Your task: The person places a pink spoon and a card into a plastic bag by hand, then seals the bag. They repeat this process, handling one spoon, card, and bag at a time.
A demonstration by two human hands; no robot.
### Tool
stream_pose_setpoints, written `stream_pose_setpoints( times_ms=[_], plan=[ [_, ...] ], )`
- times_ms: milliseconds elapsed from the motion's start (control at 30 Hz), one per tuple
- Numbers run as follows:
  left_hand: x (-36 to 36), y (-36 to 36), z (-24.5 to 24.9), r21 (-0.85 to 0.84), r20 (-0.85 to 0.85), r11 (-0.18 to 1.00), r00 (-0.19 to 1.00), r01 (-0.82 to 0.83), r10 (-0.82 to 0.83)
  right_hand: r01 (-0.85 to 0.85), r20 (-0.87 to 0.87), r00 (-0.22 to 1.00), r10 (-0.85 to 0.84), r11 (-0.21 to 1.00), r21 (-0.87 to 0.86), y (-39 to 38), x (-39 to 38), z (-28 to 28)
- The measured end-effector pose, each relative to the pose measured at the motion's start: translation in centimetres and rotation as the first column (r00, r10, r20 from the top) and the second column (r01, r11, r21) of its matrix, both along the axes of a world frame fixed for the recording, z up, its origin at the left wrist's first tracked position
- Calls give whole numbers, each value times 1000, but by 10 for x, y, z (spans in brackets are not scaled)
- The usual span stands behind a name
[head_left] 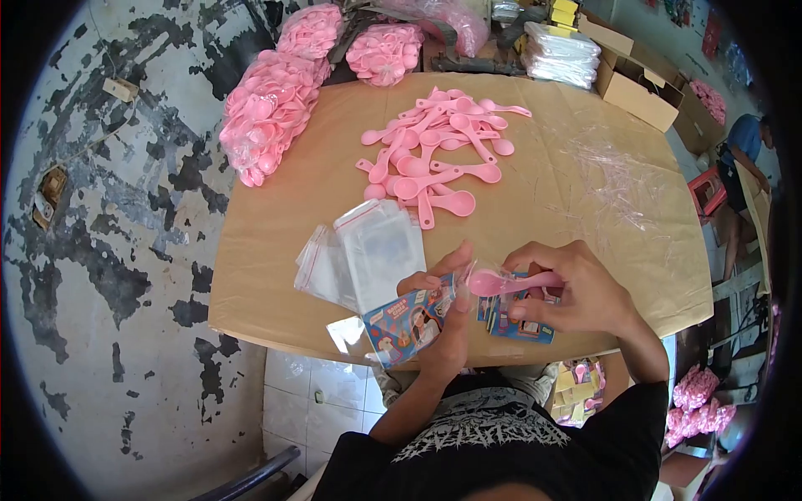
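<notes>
My left hand [449, 341] grips a clear plastic bag with a printed blue card [403, 331] in it, tilted over the table's near edge. Between the thumb and fingers of my right hand [589, 288] is the handle of a pink measuring spoon [504, 285]. The spoon's bowl points left, right at the bag's mouth by my left fingertips. Under my right hand lies a stack of similar blue cards [525, 328], partly covered by it. Flat clear zip bags [386, 255] lie just beyond my left hand. Farther back is a heap of loose pink spoons [434, 150].
Thin clear plastic strips [614, 179] lie scattered on the right of the brown-covered table [276, 250]. Bulging bags of pink spoons [271, 108] stand at the back left. At the back right are stacked clear packs [561, 54] and a cardboard box [639, 92]. Another person [743, 167] is at far right.
</notes>
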State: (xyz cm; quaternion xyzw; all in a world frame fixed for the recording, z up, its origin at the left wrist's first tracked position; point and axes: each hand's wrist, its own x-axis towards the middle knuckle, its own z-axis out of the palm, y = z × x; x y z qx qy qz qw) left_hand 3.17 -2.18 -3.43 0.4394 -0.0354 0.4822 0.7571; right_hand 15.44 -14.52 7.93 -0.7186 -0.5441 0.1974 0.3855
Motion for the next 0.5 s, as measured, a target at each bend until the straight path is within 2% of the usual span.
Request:
stream_pose_setpoints(
  times_ms=[67, 167, 233, 333, 367, 433, 467, 500],
  plan=[
    [-1, -3, 1, 3, 21, 999, 999, 41, -41, 50, -78, 996, -48, 998, 25, -3, -1, -15],
    [-1, -4, 1, -133, 100, 976, 982, 170, -158, -86, -4, 996, 86, 988, -129, -13, 11, 2],
    [-2, -4, 0, -250, 143, 931, 961, 267, -238, -156, -44, 987, 155, 988, -5, -14, 12, 4],
    [-1, -12, -1, -252, 131, 904, 938, 346, -322, -203, -128, 969, 212, 976, 82, -13, 8, 11],
    [-1, -17, -3, -311, 145, 865, 919, 393, -366, -212, -161, 961, 224, 973, 93, -11, 5, 15],
    [2, -26, -10, -424, 178, 772, 879, 473, -442, -143, 62, 987, 146, 988, -49, -6, -5, 28],
    [4, -28, -10, -518, 282, 647, 826, 560, -488, -96, 175, 978, 115, 989, -114, -6, -8, 35],
    [6, -29, -11, -587, 390, 501, 765, 636, -513, -102, 194, 973, 122, 989, -108, -6, -8, 41]
  ],
)
